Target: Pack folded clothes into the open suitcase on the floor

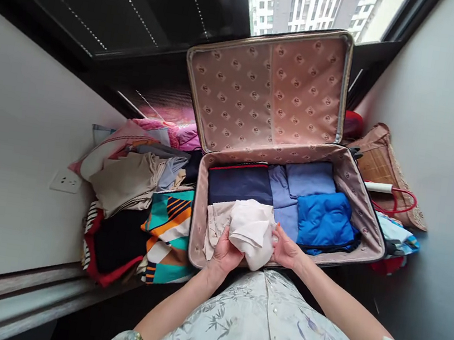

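Note:
A bundled white garment (pixel 251 227) is held between both hands over the front left of the open suitcase (pixel 368 243). My left hand (pixel 227 251) grips its left side, the fingers partly hidden behind the cloth. At its right edge my right hand (pixel 286 247) closes thumb and fingers on the fabric. Beneath lies a folded beige garment (pixel 214 222). Folded dark navy clothing (pixel 241 186) fills the back left of the case. Light blue folded clothes (pixel 312 179) lie at the back right, with a bright blue garment (pixel 323 220) in front of them.
The patterned lid (pixel 270 86) leans up against the window. Left of the case are piled clothes: a beige stack (pixel 124 181), a multicoloured garment (pixel 171 235) and a black and red one (pixel 119 245). A brown bag (pixel 380 163) stands right, near the wall.

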Available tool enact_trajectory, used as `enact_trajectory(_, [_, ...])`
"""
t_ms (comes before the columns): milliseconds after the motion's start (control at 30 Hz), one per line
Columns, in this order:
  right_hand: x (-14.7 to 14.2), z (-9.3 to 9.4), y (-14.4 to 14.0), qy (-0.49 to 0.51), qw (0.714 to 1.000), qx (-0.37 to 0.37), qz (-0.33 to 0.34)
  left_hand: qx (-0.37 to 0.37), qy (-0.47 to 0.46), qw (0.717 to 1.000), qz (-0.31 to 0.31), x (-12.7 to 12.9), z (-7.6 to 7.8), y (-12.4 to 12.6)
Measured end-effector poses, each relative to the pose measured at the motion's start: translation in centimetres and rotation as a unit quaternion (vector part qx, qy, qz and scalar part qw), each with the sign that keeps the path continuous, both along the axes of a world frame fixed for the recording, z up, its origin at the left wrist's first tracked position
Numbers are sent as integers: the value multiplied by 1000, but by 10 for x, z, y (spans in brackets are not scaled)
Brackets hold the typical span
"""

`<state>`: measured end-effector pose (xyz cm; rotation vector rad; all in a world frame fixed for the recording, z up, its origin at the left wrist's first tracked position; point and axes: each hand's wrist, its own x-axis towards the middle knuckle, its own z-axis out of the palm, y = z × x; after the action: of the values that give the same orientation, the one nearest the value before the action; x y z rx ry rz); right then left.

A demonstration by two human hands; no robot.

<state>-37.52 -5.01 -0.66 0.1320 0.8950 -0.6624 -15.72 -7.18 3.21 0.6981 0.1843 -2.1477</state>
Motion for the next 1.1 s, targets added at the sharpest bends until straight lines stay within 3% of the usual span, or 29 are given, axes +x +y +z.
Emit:
enact_trajectory(133, [0,14,11,-83,997,1,-3,-3,-50,999,-19,-48,19,0])
enact_trajectory(267, [-15,27,-4,-122,984,-75,-110,-50,-81,995,-26,-78,19,2])
enact_trajectory(367, [-49,27,-18,-54,978,-114,-169,-34,-84,995,-29,-80,4,0])
enact_trajectory(500, [-95,13,-33,68,981,-137,-119,39,-82,995,-43,-75,-27,-2])
enact_trajectory(633, [-119,-4,-51,172,980,-56,-81,136,-121,981,-62,-91,-50,7])
enact_trajectory(700, [-127,-8,-62,184,981,-20,-59,183,-133,971,-71,-106,-55,12])
enact_trajectory(767, [-136,-9,-75,195,979,-30,-46,199,-129,969,-73,-121,-57,11])
enact_trajectory(867, [-155,-7,-102,218,971,-85,-47,179,-116,975,-64,-141,-54,-7])
enact_trajectory(1000, [-194,1,-151,260,955,-140,-35,117,-130,984,-41,-165,-45,-60])
enact_trajectory(1100, [-229,7,-190,341,912,-226,-39,35,-147,988,-40,-187,-44,-109])
